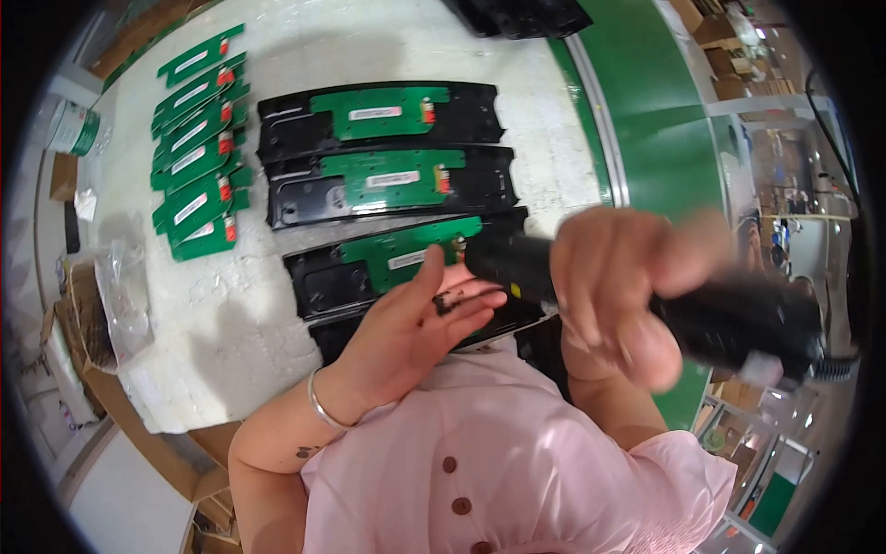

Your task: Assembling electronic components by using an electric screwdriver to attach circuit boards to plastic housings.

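At the far left I see a white tub with a green band [74,127] at the counter's [231,314] edge, with a crumpled clear plastic bag [125,295] lower down. Next comes a fanned stack of loose green circuit boards [196,148], each with a white label and a small red part. Just beside them lie black plastic housings in a column, the top housing [378,115] and second housing [392,182] each carrying a green board. The third housing [351,272] sits nearer me, partly under my left hand [415,319]. That hand is open, fingers spread and lying over the housing, with small dark screws [449,300] resting on the fingers. My right hand [614,295], blurred, is wrapped around a black electric screwdriver [729,319], whose tip end points left toward the third housing's board. A green strip [664,120] borders the counter on the right.
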`<state>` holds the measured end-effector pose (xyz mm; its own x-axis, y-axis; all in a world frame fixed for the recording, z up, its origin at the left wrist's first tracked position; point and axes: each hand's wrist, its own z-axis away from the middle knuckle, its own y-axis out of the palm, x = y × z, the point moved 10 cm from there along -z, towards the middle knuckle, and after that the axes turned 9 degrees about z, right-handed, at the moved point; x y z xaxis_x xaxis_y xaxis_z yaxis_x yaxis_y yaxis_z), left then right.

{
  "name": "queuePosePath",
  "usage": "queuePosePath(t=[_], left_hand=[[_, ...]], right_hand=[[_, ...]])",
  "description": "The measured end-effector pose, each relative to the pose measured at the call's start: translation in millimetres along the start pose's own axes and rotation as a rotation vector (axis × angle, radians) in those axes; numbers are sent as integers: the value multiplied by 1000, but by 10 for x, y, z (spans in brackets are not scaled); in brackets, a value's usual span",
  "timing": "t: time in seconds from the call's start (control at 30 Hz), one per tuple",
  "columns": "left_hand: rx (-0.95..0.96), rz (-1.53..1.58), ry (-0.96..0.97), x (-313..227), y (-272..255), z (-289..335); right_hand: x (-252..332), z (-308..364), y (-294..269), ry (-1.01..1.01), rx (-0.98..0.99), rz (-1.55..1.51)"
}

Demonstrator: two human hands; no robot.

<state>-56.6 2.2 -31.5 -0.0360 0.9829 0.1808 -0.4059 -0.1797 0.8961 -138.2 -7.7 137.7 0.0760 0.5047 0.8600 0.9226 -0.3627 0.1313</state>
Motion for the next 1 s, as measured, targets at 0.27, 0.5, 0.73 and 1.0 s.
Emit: queuePosePath(t=[0.27,0.5,0.73,1.0], left_hand=[[-92,-273,117,-199,-218,163],[13,-347,102,-281,-189,71],[-121,-340,306,-400,-287,7],[-110,-371,275,-388,-281,46]], right_hand=[[-487,31,-129,138,-158,159],[-559,-35,-98,154,-132,186],[-650,-81,11,184,31,330],[-460,-119,81,140,145,331]])
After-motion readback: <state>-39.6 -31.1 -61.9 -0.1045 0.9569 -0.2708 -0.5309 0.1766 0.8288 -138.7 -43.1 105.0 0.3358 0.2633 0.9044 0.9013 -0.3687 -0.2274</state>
